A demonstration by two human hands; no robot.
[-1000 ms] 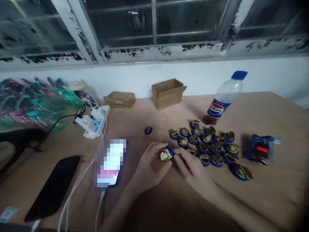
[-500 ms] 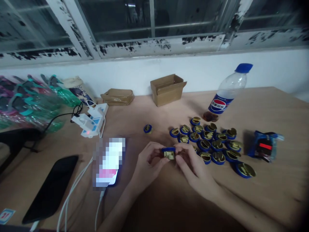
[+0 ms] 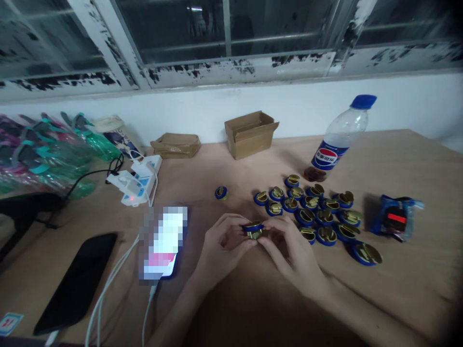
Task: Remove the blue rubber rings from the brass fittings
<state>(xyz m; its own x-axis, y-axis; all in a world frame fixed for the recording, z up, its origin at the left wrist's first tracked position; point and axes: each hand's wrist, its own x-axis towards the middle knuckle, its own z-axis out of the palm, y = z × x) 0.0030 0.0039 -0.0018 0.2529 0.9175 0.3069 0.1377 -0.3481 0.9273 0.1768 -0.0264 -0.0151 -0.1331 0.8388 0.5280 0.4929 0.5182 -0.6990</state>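
Between both hands, above the table, is a round blue-rimmed metal piece (image 3: 252, 227) with gold-coloured parts. My left hand (image 3: 224, 250) pinches its left side with thumb and fingertips. On its right side, my right hand (image 3: 289, 250) grips it the same way. The blue rim now lies nearly level, with gold metal showing above and below it. Just beyond my right hand, several similar blue-and-gold pieces (image 3: 326, 217) lie grouped on the table, their gold clip-like parts facing up. A single piece (image 3: 221, 193) of the same sort lies apart, beyond my left hand.
A cola bottle (image 3: 331, 153) stands behind the group, and a blue plastic packet (image 3: 396, 218) lies to its right. Along the wall are an open cardboard box (image 3: 250, 140) and a brown packet (image 3: 176, 146). Leftward lie a lit phone (image 3: 166, 236), a dark phone (image 3: 77, 279), and a power strip (image 3: 139, 188).
Both hands have tilted the held piece, so its blue rim sits lower and gold metal shows above it. My right thumb has shifted slightly left and down. The other pieces stay put.
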